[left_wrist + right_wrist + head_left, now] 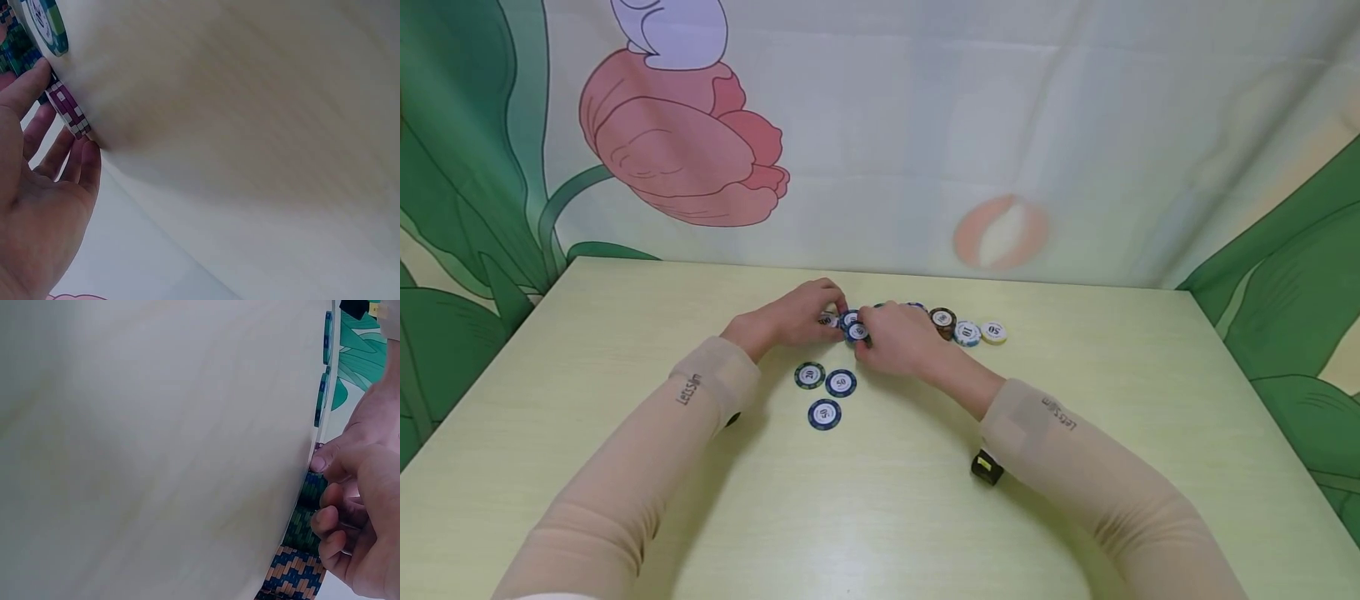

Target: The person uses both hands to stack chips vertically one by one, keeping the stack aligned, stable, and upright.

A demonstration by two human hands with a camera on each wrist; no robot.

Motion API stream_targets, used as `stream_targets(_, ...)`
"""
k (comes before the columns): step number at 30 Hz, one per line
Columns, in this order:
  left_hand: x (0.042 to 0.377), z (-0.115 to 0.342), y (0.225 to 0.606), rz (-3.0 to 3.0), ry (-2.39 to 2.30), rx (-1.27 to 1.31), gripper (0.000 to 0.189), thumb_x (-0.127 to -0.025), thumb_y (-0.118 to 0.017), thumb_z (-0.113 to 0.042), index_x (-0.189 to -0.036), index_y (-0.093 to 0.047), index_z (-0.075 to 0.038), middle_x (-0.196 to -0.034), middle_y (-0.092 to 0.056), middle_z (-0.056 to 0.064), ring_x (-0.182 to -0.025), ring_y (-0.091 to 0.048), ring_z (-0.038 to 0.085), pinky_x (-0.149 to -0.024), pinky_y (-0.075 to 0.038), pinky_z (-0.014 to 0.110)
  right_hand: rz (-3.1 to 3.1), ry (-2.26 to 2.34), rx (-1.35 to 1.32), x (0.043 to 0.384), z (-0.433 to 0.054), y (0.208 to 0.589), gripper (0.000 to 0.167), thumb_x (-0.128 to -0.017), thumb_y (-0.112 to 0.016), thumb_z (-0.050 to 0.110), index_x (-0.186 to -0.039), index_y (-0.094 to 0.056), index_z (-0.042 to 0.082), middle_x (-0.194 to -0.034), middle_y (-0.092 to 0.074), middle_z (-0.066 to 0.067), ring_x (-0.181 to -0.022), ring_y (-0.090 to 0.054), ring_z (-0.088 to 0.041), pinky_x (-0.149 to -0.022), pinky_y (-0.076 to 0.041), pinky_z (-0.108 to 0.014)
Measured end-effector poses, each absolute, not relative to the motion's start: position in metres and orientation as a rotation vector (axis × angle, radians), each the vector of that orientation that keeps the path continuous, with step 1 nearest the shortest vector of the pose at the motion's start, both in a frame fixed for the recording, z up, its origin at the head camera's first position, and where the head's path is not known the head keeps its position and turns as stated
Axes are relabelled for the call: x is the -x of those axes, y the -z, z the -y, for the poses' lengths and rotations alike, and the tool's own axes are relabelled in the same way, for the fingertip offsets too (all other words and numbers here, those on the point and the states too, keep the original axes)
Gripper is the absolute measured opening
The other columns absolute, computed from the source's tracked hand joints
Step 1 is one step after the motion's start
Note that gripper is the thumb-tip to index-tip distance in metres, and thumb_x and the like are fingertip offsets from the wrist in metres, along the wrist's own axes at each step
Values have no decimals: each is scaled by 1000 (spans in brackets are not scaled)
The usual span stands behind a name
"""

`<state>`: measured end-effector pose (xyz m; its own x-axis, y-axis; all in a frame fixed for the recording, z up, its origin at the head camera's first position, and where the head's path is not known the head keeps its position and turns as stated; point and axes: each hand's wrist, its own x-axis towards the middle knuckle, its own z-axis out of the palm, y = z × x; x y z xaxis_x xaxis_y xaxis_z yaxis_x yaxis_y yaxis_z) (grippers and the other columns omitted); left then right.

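Observation:
Poker chips stand in stacks in a row toward the back of the table. My left hand (pixel 796 315) is at the row's left end, thumb on the near side and fingers on the far side. In the left wrist view its fingertips are at a low purple-and-white stack (pixel 67 109). My right hand (pixel 898 337) pinches a blue poker chip (pixel 857 332) that overlaps the blue stack (pixel 850 317) beside the left hand. In the right wrist view its fingers curl in front of a green stack (pixel 300 526). Three loose chips lie nearer: one marked 20 (pixel 809 375) and two blue ones (pixel 841 383).
To the right of my right hand the row goes on with a black-and-orange stack (pixel 942 321), light blue chips marked 10 (pixel 967 333) and yellow-edged chips marked 50 (pixel 994 332). A printed curtain (pixel 865 150) hangs behind the table (pixel 895 517). A black wrist device (pixel 987 467) shows beneath my right sleeve.

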<state>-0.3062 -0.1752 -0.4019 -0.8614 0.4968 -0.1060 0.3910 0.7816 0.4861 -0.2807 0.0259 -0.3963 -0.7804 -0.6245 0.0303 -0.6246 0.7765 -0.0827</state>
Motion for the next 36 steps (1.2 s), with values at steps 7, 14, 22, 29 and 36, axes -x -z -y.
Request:
stream_targets(7, 307, 175, 402, -2752, -674, -718, 27, -95, -74, -12, -117, -63, -1, -139, -52, 19, -122, -48, 33, -111, -38, 46, 2938, -126, -1044, 281, -25, 398, 20, -98, -65, 30, -94, -62, 11, -74, -60, -2, -63, -57, -18, -49, -46, -34)
stream_targets(14, 306, 176, 403, -2753, -685, -703, 27, -94, -75, -12, -116, -63, -2, -138, -52, 18, -122, -48, 33, -111, -38, 46, 2916, -218, -1068, 280, -27, 395, 19, -96, -68, 24, -109, -66, 10, -80, -65, -1, -63, -59, -17, -53, -49, -32)
stream_targets(22, 306, 176, 402, -2760, -683, -698, 26, -94, -75, -13, -115, -64, -3, -139, -51, 18, -123, -47, 33, -112, -37, 45, 2873, -189, -1072, 281, -25, 396, 11, -96, -69, 16, -104, -74, 11, -85, -70, 0, -67, -60, -17, -53, -50, -33)
stream_targets(29, 306, 175, 403, -2761, -683, -698, 28, -94, -76, -16, -115, -64, -3, -138, -51, 18, -122, -47, 33, -112, -38, 45, 2867, -160, -1009, 282, -21, 398, 6, -98, -68, 18, -98, -73, 14, -76, -65, 1, -63, -57, -18, -49, -46, -32)
stream_targets(36, 306, 173, 402, -2767, -667, -692, 27, -95, -76, -15, -115, -63, -3, -140, -51, 18, -123, -47, 34, -113, -37, 46, 2869, -131, -990, 279, -20, 395, 7, -99, -67, 19, -100, -72, 14, -77, -65, 0, -62, -56, -18, -48, -45, -32)
